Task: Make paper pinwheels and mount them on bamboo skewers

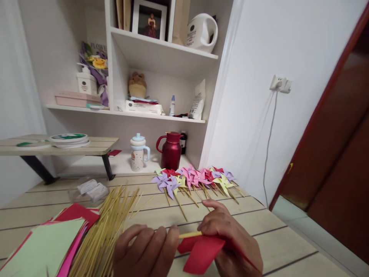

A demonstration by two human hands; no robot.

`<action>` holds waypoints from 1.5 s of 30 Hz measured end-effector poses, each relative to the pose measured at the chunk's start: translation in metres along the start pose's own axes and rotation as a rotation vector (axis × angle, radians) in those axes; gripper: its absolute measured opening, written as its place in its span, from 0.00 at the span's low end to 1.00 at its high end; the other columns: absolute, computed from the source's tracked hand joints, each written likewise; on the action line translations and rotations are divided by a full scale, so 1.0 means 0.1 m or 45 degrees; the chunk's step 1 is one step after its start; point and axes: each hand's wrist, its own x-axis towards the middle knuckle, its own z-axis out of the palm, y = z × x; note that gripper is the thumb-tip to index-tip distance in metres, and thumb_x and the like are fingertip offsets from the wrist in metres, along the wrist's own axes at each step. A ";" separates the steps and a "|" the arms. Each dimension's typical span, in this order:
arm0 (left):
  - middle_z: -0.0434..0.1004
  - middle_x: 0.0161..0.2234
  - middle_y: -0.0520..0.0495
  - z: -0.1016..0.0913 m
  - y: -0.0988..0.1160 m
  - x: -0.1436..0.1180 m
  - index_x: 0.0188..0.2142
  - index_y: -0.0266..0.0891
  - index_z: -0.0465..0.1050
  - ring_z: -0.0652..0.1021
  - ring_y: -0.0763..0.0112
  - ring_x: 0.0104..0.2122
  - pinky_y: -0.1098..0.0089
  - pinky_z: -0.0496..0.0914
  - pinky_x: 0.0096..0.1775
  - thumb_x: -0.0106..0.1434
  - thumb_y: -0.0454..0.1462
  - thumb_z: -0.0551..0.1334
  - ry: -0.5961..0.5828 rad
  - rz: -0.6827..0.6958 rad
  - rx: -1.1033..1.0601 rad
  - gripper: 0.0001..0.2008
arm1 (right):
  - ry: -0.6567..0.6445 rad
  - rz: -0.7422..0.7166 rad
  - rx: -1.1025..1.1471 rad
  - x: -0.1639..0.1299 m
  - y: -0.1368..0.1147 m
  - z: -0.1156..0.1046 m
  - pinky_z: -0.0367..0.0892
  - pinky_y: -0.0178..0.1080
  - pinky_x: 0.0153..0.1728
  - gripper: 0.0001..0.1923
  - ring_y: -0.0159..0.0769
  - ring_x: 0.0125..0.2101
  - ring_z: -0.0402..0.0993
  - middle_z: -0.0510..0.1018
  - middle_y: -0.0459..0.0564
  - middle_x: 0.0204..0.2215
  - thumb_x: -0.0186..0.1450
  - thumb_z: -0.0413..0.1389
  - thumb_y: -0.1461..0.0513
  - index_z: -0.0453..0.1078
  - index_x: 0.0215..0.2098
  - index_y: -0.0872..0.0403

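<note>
- In the head view, bottom centre, the left hand (147, 252) has its fingers curled closed around a yellow stick (189, 234), whose far left part is hidden.
- At the lower right, the right hand (230, 236) grips a folded red paper (204, 257), with its fingers also meeting the stick's right end.
- To work well here, the person should probably keep the stick steady and level and pinch the paper lightly, so its flaps don't crease.
- The red paper lies just under the stick, against the right fingers and near the left ones, above the tabletop (288, 250).
</note>
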 end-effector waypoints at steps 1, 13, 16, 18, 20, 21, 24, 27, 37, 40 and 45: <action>0.80 0.24 0.53 0.00 0.00 0.00 0.35 0.40 0.79 0.72 0.72 0.29 0.64 0.61 0.48 0.69 0.32 0.58 -0.008 0.004 -0.006 0.11 | 0.006 0.002 -0.005 0.00 0.00 0.00 0.67 0.53 0.51 0.08 0.34 0.26 0.74 0.76 0.46 0.26 0.71 0.51 0.60 0.69 0.37 0.54; 0.82 0.27 0.53 0.02 -0.01 -0.04 0.38 0.41 0.80 0.74 0.71 0.32 0.61 0.58 0.54 0.67 0.35 0.60 -0.074 -0.092 0.020 0.08 | -0.006 -0.104 -0.072 -0.06 0.12 0.02 0.67 0.56 0.51 0.06 0.37 0.29 0.77 0.80 0.47 0.29 0.70 0.52 0.60 0.71 0.42 0.51; 0.82 0.28 0.53 0.01 -0.01 -0.03 0.39 0.41 0.80 0.74 0.71 0.33 0.61 0.57 0.55 0.68 0.35 0.60 -0.084 -0.101 0.014 0.09 | 0.008 -0.117 -0.091 -0.06 0.14 0.02 0.65 0.57 0.52 0.06 0.38 0.29 0.77 0.80 0.47 0.29 0.69 0.53 0.62 0.71 0.43 0.51; 0.83 0.28 0.53 0.01 -0.01 -0.02 0.39 0.41 0.80 0.75 0.71 0.33 0.61 0.57 0.54 0.68 0.34 0.59 -0.085 -0.110 0.005 0.10 | 0.009 -0.121 -0.098 -0.05 0.13 0.03 0.64 0.57 0.53 0.06 0.38 0.30 0.78 0.81 0.47 0.30 0.68 0.54 0.64 0.71 0.43 0.52; 0.83 0.28 0.54 0.01 0.01 -0.02 0.39 0.42 0.79 0.75 0.71 0.32 0.61 0.57 0.54 0.69 0.33 0.57 -0.092 -0.141 -0.011 0.11 | 0.022 -0.133 -0.107 -0.04 0.13 0.04 0.64 0.56 0.53 0.07 0.38 0.31 0.78 0.81 0.48 0.31 0.68 0.54 0.64 0.71 0.44 0.52; 0.82 0.28 0.54 0.02 0.02 -0.02 0.39 0.42 0.79 0.75 0.72 0.32 0.61 0.57 0.54 0.69 0.32 0.56 -0.100 -0.165 -0.029 0.12 | 0.035 -0.141 -0.110 -0.04 0.13 0.04 0.64 0.56 0.53 0.08 0.38 0.31 0.78 0.80 0.48 0.31 0.68 0.54 0.64 0.71 0.45 0.53; 0.82 0.28 0.55 0.04 0.03 -0.04 0.40 0.43 0.78 0.76 0.72 0.31 0.60 0.56 0.54 0.70 0.33 0.53 -0.153 -0.256 -0.110 0.14 | 0.068 -0.143 -0.124 -0.05 0.16 0.04 0.64 0.55 0.53 0.12 0.39 0.34 0.78 0.80 0.50 0.34 0.67 0.55 0.65 0.69 0.50 0.53; 0.82 0.28 0.55 0.09 0.02 -0.09 0.40 0.46 0.77 0.76 0.70 0.31 0.59 0.54 0.54 0.71 0.35 0.50 -0.250 -0.360 -0.183 0.16 | 0.061 -0.119 -0.149 -0.07 0.19 0.07 0.65 0.57 0.53 0.23 0.43 0.41 0.77 0.79 0.52 0.41 0.65 0.58 0.67 0.64 0.57 0.51; 0.76 0.22 0.50 0.26 0.00 -0.26 0.25 0.43 0.75 0.75 0.64 0.26 0.67 0.64 0.33 0.66 0.41 0.56 -0.729 -1.260 -0.852 0.15 | 0.034 0.187 -0.283 -0.05 0.18 0.14 0.53 0.62 0.62 0.38 0.53 0.66 0.50 0.55 0.58 0.66 0.63 0.62 0.62 0.52 0.66 0.47; 0.76 0.22 0.48 0.29 0.04 -0.22 0.22 0.41 0.75 0.73 0.65 0.26 0.69 0.65 0.32 0.64 0.45 0.58 -0.759 -1.669 -1.168 0.18 | 0.186 0.368 -0.225 -0.08 0.22 0.16 0.51 0.63 0.63 0.34 0.52 0.65 0.52 0.55 0.57 0.66 0.64 0.60 0.61 0.54 0.65 0.47; 0.80 0.26 0.45 0.32 0.04 -0.24 0.25 0.37 0.79 0.73 0.67 0.28 0.68 0.66 0.38 0.55 0.48 0.68 -0.496 -2.111 -1.469 0.15 | 0.491 0.682 0.099 -0.14 0.26 0.26 0.67 0.50 0.54 0.25 0.42 0.52 0.70 0.69 0.55 0.55 0.66 0.58 0.59 0.60 0.60 0.47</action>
